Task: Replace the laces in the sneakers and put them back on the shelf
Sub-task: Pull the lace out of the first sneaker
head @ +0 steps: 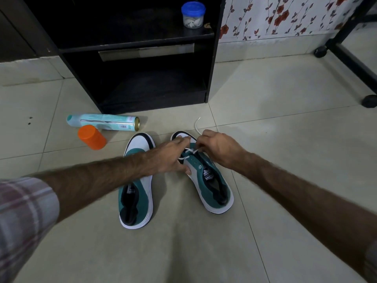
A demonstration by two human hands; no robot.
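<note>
Two teal and white sneakers stand on the tiled floor, toes pointing away from me. The left sneaker (136,197) shows no lace. A white lace (188,153) runs through the front eyelets of the right sneaker (212,186). My left hand (171,158) reaches across and lies on that shoe's inner side, thumb against the upper. My right hand (216,148) pinches the lace over the toe end. One loose lace end (196,124) sticks up beyond its knuckles.
A black shelf unit (142,78) stands just behind the shoes, its bottom compartment open. A blue-lidded jar (192,15) sits on its upper shelf. A teal spray can (104,121) and an orange cap (92,137) lie on the floor left of the sneakers. A wheeled black frame (346,56) is at right.
</note>
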